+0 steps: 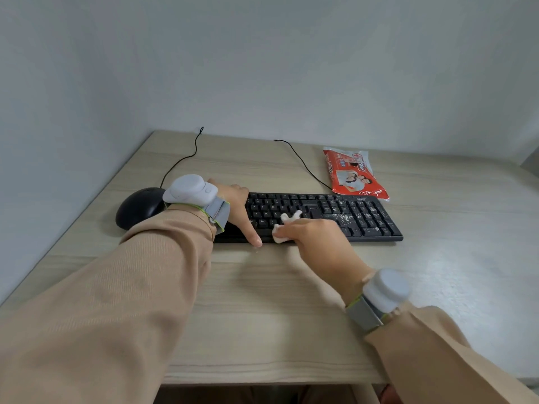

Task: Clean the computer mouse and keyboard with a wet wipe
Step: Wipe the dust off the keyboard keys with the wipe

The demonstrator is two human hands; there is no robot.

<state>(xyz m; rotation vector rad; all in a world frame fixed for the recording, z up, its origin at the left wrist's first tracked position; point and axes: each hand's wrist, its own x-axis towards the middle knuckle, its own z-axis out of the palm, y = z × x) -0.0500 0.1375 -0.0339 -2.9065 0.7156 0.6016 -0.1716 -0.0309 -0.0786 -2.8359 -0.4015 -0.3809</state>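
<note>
I see one black keyboard [320, 215] lying flat on the wooden desk [262, 287], its long axis running left to right, the key rows facing me; the right end sits slightly nearer to me than the left. White crumbs are scattered over its right-hand key block. My right hand [318, 240] is clenched around one crumpled white wet wipe [287, 227], pressed on the keys near the front edge at mid-keyboard. My left hand [237, 211] lies flat over the keyboard's left end, fingers spread and grasping nothing, thumb reaching the front edge just beside the wipe. One black mouse [138, 207] sits just beside the keyboard's left end, partly hidden behind my left wrist. Two black cables [303, 164] run back toward the wall. One red wipe packet [354, 172] lies behind the keyboard's right end, near it. Each wrist carries one grey strapped device [189, 189].
</note>
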